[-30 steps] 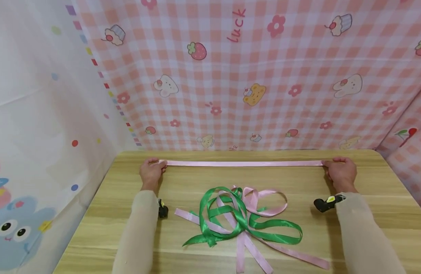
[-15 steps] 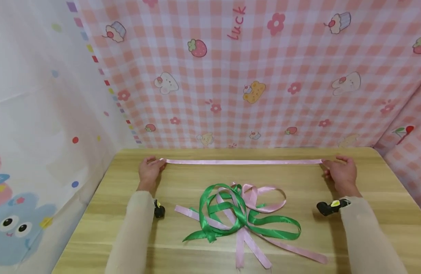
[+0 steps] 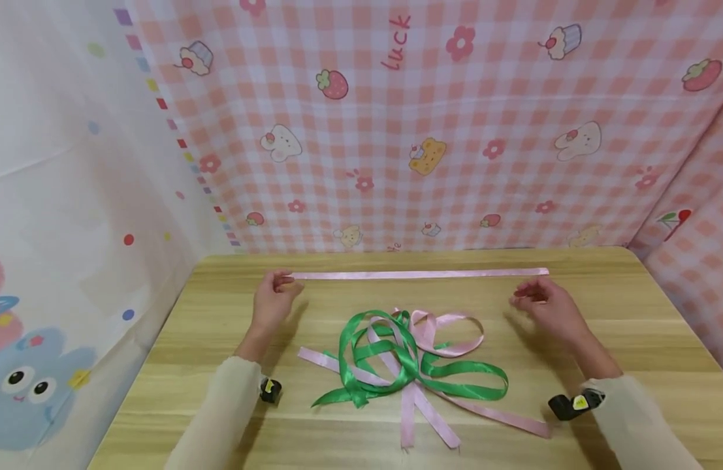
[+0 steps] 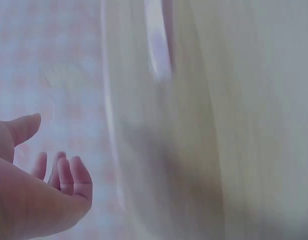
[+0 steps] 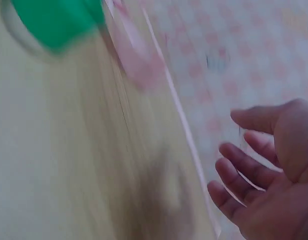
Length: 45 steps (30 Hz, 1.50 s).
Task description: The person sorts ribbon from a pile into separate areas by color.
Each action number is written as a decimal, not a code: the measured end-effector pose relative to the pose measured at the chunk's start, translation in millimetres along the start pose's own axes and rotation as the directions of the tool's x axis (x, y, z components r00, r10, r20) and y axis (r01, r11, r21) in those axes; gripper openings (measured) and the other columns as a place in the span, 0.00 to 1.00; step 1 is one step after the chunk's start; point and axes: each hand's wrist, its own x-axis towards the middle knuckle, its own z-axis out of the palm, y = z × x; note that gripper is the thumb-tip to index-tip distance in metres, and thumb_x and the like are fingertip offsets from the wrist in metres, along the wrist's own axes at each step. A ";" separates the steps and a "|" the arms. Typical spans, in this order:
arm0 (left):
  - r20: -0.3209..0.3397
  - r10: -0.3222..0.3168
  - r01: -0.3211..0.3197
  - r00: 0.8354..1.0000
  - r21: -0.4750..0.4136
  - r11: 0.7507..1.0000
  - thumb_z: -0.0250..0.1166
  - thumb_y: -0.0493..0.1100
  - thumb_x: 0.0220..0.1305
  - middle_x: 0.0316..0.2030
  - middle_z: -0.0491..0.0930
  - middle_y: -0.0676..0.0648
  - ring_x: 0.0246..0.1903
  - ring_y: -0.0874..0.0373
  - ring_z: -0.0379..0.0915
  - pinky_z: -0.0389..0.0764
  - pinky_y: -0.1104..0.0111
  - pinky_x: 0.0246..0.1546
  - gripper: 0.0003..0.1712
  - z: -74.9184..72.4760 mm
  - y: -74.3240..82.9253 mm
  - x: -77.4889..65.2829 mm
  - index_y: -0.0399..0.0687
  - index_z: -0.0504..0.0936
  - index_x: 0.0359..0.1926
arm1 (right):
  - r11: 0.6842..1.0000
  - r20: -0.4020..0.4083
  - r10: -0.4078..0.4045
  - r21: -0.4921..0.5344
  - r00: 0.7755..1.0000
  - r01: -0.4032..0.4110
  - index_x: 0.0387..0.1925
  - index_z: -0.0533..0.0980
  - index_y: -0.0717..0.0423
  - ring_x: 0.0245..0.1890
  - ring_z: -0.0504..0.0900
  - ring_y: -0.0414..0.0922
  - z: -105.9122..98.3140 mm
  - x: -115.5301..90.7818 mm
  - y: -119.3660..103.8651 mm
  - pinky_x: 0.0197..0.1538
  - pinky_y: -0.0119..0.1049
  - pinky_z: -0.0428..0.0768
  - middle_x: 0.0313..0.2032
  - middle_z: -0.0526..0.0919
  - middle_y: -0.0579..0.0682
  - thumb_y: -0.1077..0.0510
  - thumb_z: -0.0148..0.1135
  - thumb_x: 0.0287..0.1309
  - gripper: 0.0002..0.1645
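Observation:
A straight pink ribbon (image 3: 420, 275) lies flat along the far edge of the table. My left hand (image 3: 274, 297) is above the table by the ribbon's left end, thumb and fingers apart in the left wrist view, holding nothing. Below the ribbon's right end hovers my right hand (image 3: 548, 305), its fingers loosely bent and nothing between them in the right wrist view. Between the hands and nearer the person, a tangle of green ribbon (image 3: 473, 390) and pink ribbons (image 3: 436, 418) spreads over the wood.
The wooden table (image 3: 179, 385) has rounded far corners and meets a pink checked cloth (image 3: 361, 130) hung behind it. A white patterned cloth (image 3: 55, 196) hangs at the left. Each wrist wears a small black camera (image 3: 567, 406).
Both hands held the ends of the straight pink ribbon; now they have let go. They have moved inward and toward the person, the right one farther. The ribbon stays at the far edge.

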 end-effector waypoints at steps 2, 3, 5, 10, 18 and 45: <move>0.067 0.052 -0.053 0.996 0.007 0.999 0.67 0.38 0.64 0.53 0.77 0.37 0.43 0.56 0.70 0.73 0.75 0.40 0.22 9.1 10.6 -14.7 0.37 0.74 0.57 | 0.997 0.045 -0.082 -0.005 0.996 0.082 0.45 0.75 0.65 0.36 0.78 0.33 9.0 -5.8 -14.5 0.38 0.27 0.78 0.41 0.82 0.60 0.60 0.66 0.63 0.14; 0.101 0.081 -0.082 0.992 0.007 0.997 0.68 0.37 0.64 0.52 0.78 0.38 0.44 0.55 0.71 0.74 0.74 0.41 0.20 14.7 16.0 -22.2 0.38 0.75 0.55 | 0.993 0.070 -0.115 0.004 0.991 0.114 0.44 0.75 0.64 0.38 0.78 0.36 13.8 -8.9 -21.2 0.40 0.28 0.78 0.41 0.83 0.59 0.61 0.66 0.62 0.13; 0.173 0.136 -0.136 0.976 -0.006 0.991 0.68 0.36 0.62 0.50 0.80 0.38 0.44 0.54 0.74 0.76 0.72 0.42 0.18 26.9 26.0 -37.2 0.39 0.77 0.53 | 0.987 0.120 -0.163 0.024 0.979 0.162 0.43 0.75 0.62 0.41 0.79 0.40 24.6 -15.0 -32.4 0.43 0.30 0.78 0.41 0.83 0.57 0.63 0.67 0.61 0.11; 0.388 0.211 -0.211 0.897 -0.044 0.977 0.68 0.35 0.63 0.47 0.82 0.39 0.45 0.53 0.78 0.80 0.66 0.45 0.16 59.7 45.7 -70.1 0.42 0.78 0.51 | 0.979 0.275 -0.204 0.050 0.940 0.198 0.43 0.77 0.58 0.43 0.79 0.47 52.0 -28.4 -47.3 0.48 0.39 0.79 0.42 0.82 0.53 0.65 0.66 0.61 0.09; 0.668 0.204 -0.239 0.715 -0.040 0.970 0.66 0.35 0.65 0.50 0.82 0.41 0.49 0.52 0.80 0.80 0.67 0.48 0.17 109.7 57.8 -94.5 0.39 0.77 0.54 | 0.964 0.434 -0.266 0.112 0.861 0.241 0.43 0.74 0.58 0.47 0.80 0.52 83.8 -33.6 -46.7 0.48 0.37 0.82 0.44 0.77 0.54 0.66 0.66 0.60 0.11; 0.689 0.263 -0.251 0.675 -0.121 0.960 0.66 0.38 0.66 0.35 0.85 0.53 0.37 0.66 0.78 0.77 0.74 0.38 0.20 134.5 72.3 -108.1 0.49 0.76 0.58 | 0.901 0.413 -0.381 0.368 0.828 0.231 0.43 0.74 0.60 0.37 0.79 0.43 58.5 -38.7 -77.6 0.41 0.34 0.80 0.35 0.79 0.52 0.70 0.59 0.63 0.08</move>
